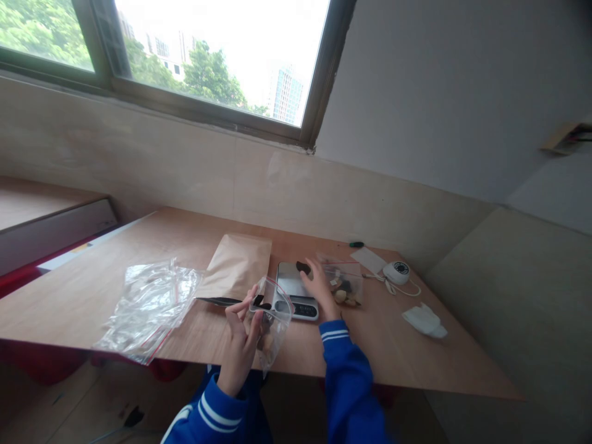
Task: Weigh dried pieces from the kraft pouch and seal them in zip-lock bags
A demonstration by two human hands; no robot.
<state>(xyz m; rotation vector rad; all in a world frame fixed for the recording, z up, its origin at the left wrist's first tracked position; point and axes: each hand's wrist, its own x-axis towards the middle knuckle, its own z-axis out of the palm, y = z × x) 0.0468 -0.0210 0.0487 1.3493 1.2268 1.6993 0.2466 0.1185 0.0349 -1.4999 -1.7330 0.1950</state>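
Note:
My left hand (pixel 243 336) is closed on a clear zip bag (pixel 276 336) that has dark and brownish pieces inside. A long thin black tool (pixel 217 301) sticks out leftward from the same hand; its kind is unclear. Above the steel plate of a kitchen scale (pixel 289 283), my right hand (pixel 319 285) has thumb and forefinger around a small dark piece (pixel 303 268). The scale's dark display is too blurred to read. Beside my right wrist lies another clear zip bag (pixel 349 287) with dark and tan stone-like pieces.
Left on the wooden table (pixel 60 296) lie several clear plastic bags (pixel 143 302). A brown paper bag (pixel 238 262) is behind the scale's left side. Further right are a white dome camera (pixel 396 272) with its cable, a white card (pixel 369 260), a crumpled tissue (pixel 425 320) and a green-handled screwdriver (pixel 356 245).

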